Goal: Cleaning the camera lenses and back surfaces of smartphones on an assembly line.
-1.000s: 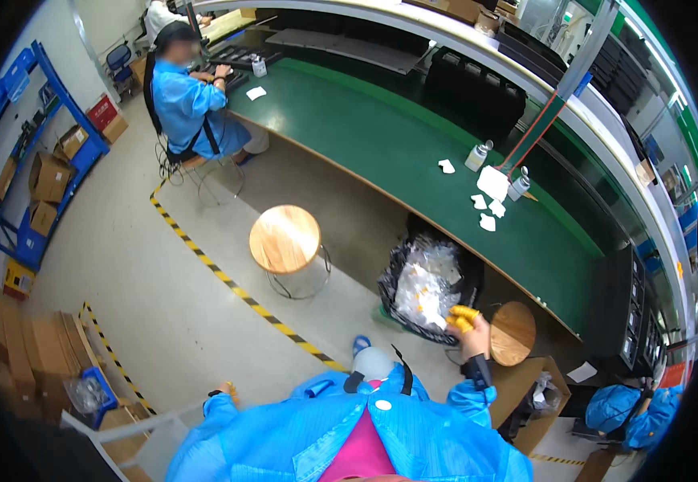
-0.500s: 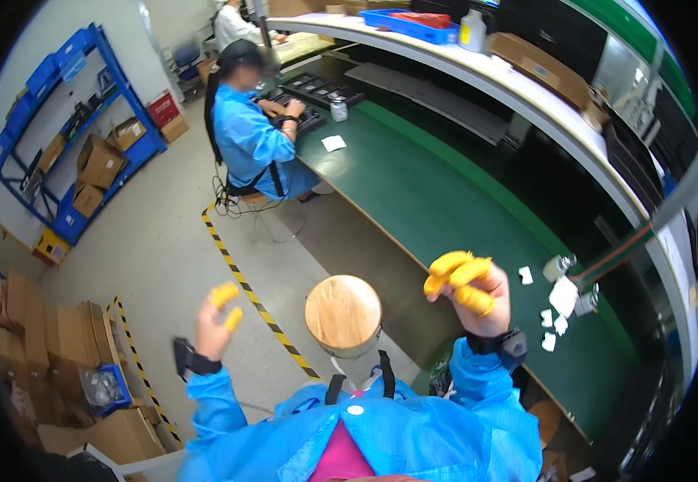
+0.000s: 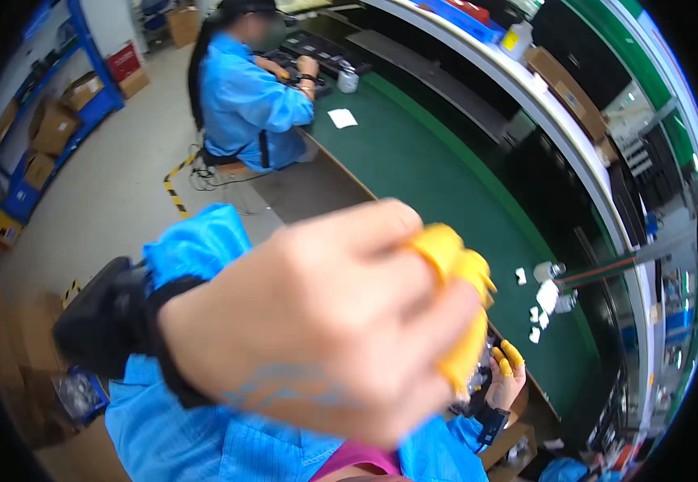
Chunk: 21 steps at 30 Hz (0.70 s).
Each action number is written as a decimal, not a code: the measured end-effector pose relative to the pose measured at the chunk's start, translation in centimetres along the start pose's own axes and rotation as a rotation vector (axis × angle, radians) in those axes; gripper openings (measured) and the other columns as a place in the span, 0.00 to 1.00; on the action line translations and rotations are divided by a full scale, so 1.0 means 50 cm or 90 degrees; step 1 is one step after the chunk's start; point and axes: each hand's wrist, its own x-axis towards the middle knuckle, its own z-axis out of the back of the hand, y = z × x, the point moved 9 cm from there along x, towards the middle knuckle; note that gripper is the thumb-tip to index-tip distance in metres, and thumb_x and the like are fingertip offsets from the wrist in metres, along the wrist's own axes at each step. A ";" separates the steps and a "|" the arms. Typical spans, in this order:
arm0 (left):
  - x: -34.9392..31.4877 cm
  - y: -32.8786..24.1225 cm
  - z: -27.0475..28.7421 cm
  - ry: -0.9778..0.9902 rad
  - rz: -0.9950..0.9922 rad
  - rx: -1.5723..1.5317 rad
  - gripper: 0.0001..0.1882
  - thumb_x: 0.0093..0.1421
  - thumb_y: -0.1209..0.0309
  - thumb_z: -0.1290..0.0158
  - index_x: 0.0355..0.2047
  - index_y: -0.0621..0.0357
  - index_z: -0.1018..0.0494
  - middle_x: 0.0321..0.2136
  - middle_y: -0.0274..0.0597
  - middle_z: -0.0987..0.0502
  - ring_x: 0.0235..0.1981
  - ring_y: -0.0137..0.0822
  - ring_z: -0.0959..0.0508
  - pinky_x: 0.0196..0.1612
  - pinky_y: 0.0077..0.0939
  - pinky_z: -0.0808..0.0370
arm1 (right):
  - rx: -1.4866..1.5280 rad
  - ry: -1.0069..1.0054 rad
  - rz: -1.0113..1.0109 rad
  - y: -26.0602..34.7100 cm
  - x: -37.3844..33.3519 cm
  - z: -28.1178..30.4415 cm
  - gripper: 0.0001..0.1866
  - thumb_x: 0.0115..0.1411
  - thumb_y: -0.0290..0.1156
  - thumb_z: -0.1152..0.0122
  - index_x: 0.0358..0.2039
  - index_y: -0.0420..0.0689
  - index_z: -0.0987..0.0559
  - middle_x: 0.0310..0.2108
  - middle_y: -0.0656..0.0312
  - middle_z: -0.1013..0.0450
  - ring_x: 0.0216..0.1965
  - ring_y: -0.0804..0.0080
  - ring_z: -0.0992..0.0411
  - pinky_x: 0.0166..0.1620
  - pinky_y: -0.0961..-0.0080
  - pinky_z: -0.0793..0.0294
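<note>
My left hand (image 3: 317, 321) fills the middle of the head view, very close and blurred. Its fingers are bent together, with yellow finger covers (image 3: 445, 249) on them. Whatever lies inside that hand is hidden. Lower right and farther from the camera, my right hand (image 3: 506, 392) has yellow covers on bent fingers. Its fingers curl beside a dark, shiny thing (image 3: 485, 361) that my left hand partly covers; I cannot make out its kind. Black bands circle both wrists, and my sleeves are blue.
The long green table (image 3: 413, 177) holds white scraps (image 3: 547, 297) and small clear jars (image 3: 548, 271) on its right part. A seated person in blue (image 3: 248, 96) works at its far end. Blue shelving (image 3: 96, 64) stands left, cardboard boxes (image 3: 12, 329) lower left.
My left hand has come up and across to the middle, hiding the stool, and its fingers have closed. My right hand has dropped lower, off the table. The view has shifted.
</note>
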 end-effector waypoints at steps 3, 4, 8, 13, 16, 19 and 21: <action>0.020 -0.003 -0.004 -0.039 0.023 -0.087 0.10 0.37 0.71 0.43 0.23 0.58 0.24 0.26 0.42 0.23 0.28 0.35 0.24 0.28 0.23 0.27 | -0.075 -0.016 0.043 0.036 -0.011 0.031 0.16 0.60 0.19 0.51 0.49 0.36 0.29 0.50 0.52 0.30 0.45 0.64 0.27 0.45 0.72 0.24; 0.033 0.000 -0.017 -0.017 0.022 -0.105 0.10 0.37 0.71 0.44 0.23 0.59 0.24 0.26 0.42 0.23 0.28 0.35 0.24 0.28 0.23 0.27 | -0.062 -0.056 0.024 0.032 -0.007 0.059 0.16 0.60 0.19 0.51 0.50 0.36 0.30 0.50 0.52 0.30 0.45 0.64 0.27 0.45 0.72 0.24; 0.108 0.021 -0.077 0.045 0.043 -0.127 0.10 0.37 0.71 0.44 0.23 0.59 0.24 0.25 0.42 0.23 0.28 0.35 0.24 0.28 0.23 0.27 | -0.071 -0.125 0.010 0.070 0.067 0.110 0.16 0.60 0.19 0.52 0.50 0.35 0.30 0.50 0.53 0.30 0.45 0.64 0.27 0.45 0.72 0.24; 0.265 0.048 -0.205 0.098 0.060 -0.138 0.10 0.38 0.71 0.44 0.24 0.59 0.23 0.25 0.42 0.23 0.28 0.35 0.24 0.29 0.23 0.27 | -0.055 -0.124 0.030 0.095 0.262 0.194 0.16 0.60 0.18 0.52 0.50 0.35 0.30 0.49 0.53 0.29 0.46 0.64 0.27 0.45 0.72 0.23; 0.351 0.043 -0.262 0.127 0.076 -0.116 0.10 0.38 0.71 0.44 0.24 0.59 0.23 0.25 0.42 0.23 0.28 0.35 0.25 0.29 0.23 0.27 | -0.105 -0.071 0.060 0.129 0.411 0.240 0.17 0.60 0.20 0.50 0.50 0.36 0.30 0.49 0.54 0.30 0.46 0.64 0.27 0.46 0.73 0.24; 0.410 0.050 -0.320 0.146 0.094 -0.121 0.09 0.38 0.71 0.45 0.24 0.59 0.23 0.25 0.42 0.23 0.28 0.35 0.25 0.29 0.23 0.27 | -0.111 -0.054 0.103 0.192 0.503 0.219 0.17 0.60 0.20 0.51 0.51 0.36 0.30 0.49 0.54 0.30 0.46 0.65 0.27 0.47 0.72 0.25; 0.458 0.041 -0.354 0.160 0.091 -0.128 0.09 0.38 0.71 0.45 0.24 0.60 0.23 0.25 0.42 0.23 0.28 0.35 0.25 0.30 0.23 0.27 | -0.093 -0.033 0.121 0.197 0.546 0.230 0.17 0.60 0.21 0.50 0.51 0.36 0.30 0.50 0.54 0.30 0.46 0.65 0.27 0.47 0.72 0.25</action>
